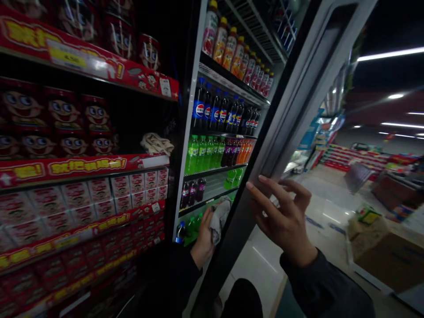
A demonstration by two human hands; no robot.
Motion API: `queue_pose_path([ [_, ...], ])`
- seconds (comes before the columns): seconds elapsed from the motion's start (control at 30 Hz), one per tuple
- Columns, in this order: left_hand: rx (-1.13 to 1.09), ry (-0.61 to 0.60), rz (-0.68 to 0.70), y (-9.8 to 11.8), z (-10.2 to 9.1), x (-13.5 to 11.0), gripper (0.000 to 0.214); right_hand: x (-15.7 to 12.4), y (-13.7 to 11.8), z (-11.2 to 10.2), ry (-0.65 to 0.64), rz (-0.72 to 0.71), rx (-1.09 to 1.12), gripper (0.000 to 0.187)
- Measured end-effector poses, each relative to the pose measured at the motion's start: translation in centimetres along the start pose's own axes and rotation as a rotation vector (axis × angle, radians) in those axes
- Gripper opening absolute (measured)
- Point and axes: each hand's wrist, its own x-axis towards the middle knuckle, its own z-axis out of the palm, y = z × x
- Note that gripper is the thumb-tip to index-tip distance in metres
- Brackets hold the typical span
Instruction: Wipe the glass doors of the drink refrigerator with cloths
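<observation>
My left hand is closed around a grey cloth, low down at the inner side of the cooler door. The door stands ajar and tilts across the view. On its outer edge rest the fingertips of my right hand, whose fingers are spread with nothing in them. Behind the cloth are the lower cooler shelves, with green bottles and a few dark purple bottles. Part of the cloth is hidden behind the door frame.
Higher cooler shelves hold cola bottles and yellow-capped juice bottles. At left, a shelf rack carries red cans, boxed cartons and a crumpled beige cloth. A cardboard box stands on the floor at right.
</observation>
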Motion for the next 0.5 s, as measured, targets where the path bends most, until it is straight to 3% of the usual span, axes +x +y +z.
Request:
queue_pose_path([
  [0.2,-0.050,0.311,0.325,2.1,-2.1,1.2,0.035,3.5,0.4,4.1,-0.054,-0.144,0.138,0.041],
  [0.37,-0.105,0.409,0.497,6.5,-4.1,0.6,0.028,6.3,-0.6,7.4,-0.098,-0.193,0.162,0.029],
  [0.5,-0.089,0.404,0.553,9.2,-3.7,-1.0,0.036,8.0,-2.0,9.7,-0.102,-0.175,0.185,0.022],
])
